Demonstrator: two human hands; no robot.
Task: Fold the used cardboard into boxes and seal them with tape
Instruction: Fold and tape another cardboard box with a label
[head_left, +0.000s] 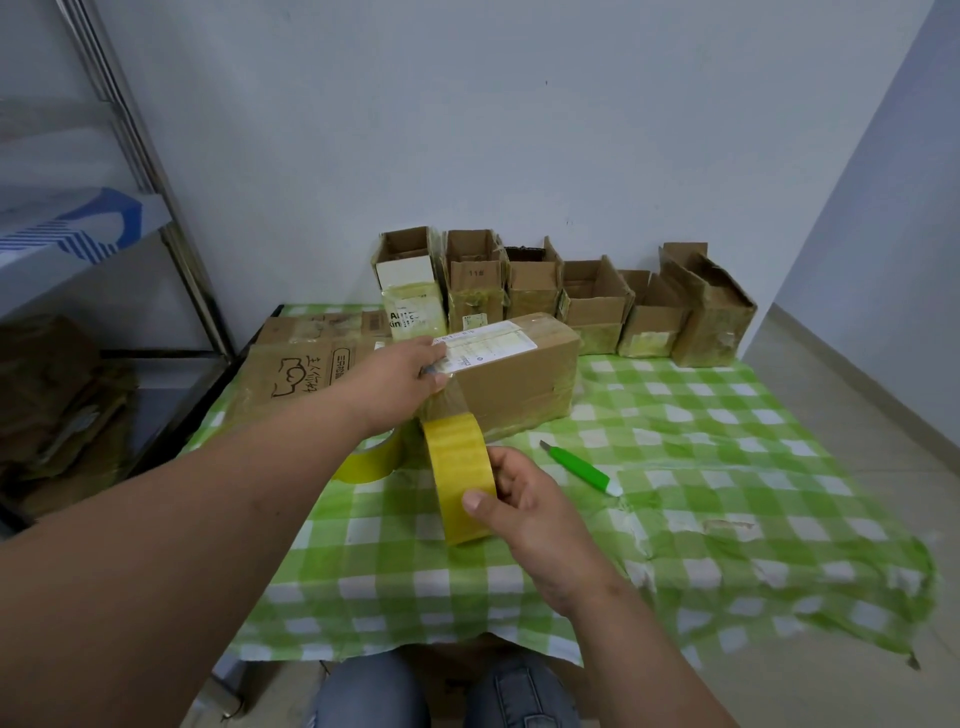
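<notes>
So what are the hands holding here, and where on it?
The right hand grips the yellow tape roll across its outer band. The left hand presses the closed cardboard box at its near top edge.

It looked like a small packing or storage room. A counter (727, 467) under a green checked cloth stood in a bare white corner, with a row of open boxes (561, 296) along the wall. A metal shelf (156, 218) beside it held flattened cardboard (57, 405).
</notes>
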